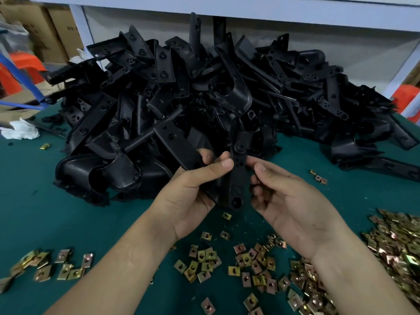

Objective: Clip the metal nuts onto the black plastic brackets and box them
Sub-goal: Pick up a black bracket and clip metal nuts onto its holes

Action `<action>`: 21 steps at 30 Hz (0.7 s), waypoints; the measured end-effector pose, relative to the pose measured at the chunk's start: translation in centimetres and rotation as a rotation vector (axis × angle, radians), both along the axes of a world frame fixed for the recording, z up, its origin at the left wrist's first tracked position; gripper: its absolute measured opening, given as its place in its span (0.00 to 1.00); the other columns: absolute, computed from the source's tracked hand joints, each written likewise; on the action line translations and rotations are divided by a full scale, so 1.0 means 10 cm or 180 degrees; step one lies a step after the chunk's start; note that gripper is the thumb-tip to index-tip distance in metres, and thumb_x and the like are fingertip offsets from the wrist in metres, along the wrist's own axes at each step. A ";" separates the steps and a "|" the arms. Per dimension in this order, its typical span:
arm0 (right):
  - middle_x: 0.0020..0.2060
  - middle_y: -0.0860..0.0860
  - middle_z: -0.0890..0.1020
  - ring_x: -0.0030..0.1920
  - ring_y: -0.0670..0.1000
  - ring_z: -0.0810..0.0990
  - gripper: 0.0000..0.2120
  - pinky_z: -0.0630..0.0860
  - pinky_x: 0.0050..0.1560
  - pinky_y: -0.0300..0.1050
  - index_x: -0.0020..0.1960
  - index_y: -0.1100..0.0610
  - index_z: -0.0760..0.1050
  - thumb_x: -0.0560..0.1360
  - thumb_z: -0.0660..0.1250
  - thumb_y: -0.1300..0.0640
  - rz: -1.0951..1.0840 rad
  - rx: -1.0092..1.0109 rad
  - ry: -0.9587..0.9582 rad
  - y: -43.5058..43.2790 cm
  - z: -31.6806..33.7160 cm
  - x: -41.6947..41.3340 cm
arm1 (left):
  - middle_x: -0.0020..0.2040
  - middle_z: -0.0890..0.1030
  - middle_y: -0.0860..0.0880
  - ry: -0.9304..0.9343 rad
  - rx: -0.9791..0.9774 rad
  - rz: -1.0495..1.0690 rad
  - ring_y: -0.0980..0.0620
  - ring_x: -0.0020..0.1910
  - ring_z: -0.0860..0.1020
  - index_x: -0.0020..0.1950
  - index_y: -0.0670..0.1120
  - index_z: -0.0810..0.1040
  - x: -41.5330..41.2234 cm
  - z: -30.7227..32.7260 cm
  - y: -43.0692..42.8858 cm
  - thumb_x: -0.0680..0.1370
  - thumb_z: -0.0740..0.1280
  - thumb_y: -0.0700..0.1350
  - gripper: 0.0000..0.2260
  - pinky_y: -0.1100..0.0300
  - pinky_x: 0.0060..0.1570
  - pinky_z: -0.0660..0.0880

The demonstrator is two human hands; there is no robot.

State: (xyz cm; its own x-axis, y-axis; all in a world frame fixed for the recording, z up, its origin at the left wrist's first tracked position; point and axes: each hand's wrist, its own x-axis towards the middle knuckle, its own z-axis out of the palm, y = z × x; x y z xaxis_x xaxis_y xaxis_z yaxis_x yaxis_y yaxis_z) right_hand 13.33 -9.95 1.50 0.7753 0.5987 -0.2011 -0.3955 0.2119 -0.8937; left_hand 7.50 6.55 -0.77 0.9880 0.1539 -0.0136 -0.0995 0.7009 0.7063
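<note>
Now the left hand [188, 194] grips a black bracket [238, 178] at centre, right hand [293, 205] curled at its edge, grip unclear. Bracket pile [181, 87] at twelve o'clock, metal nuts [256, 262] at five.

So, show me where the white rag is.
The white rag lies far left in the head view on the table, beside the bracket pile and a stray nut.
</note>
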 end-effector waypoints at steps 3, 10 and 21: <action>0.35 0.49 0.81 0.33 0.43 0.77 0.12 0.77 0.35 0.36 0.50 0.54 0.87 0.68 0.71 0.57 -0.0105 -0.0010 0.0053 0.01 0.00 0.01 | 0.45 0.85 0.52 0.0037 -0.0012 0.0011 0.50 0.50 0.85 0.36 0.52 0.74 0.00 0.00 0.00 0.66 0.79 0.38 0.15 0.53 0.47 0.82; 0.32 0.49 0.78 0.31 0.44 0.72 0.05 0.71 0.34 0.37 0.40 0.53 0.86 0.65 0.72 0.58 0.0235 -0.0048 0.0315 -0.02 0.02 0.00 | 0.45 0.85 0.53 0.0101 0.0022 0.0042 0.53 0.48 0.85 0.35 0.52 0.74 -0.01 0.00 0.02 0.66 0.78 0.37 0.15 0.56 0.44 0.81; 0.33 0.50 0.77 0.30 0.45 0.68 0.04 0.67 0.33 0.37 0.41 0.56 0.84 0.66 0.73 0.58 0.0456 -0.0024 0.0551 -0.02 0.03 -0.02 | 0.46 0.84 0.54 0.0111 0.0113 -0.0012 0.49 0.54 0.82 0.36 0.52 0.71 -0.02 0.00 0.02 0.68 0.77 0.38 0.16 0.53 0.51 0.81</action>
State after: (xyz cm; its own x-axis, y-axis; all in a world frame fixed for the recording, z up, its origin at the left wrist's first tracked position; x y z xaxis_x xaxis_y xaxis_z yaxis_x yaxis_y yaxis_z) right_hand 13.09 -10.15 1.85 0.6360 0.6981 -0.3288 -0.5687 0.1361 -0.8112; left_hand 7.34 6.75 -0.76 0.9876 0.1512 -0.0427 -0.0717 0.6757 0.7337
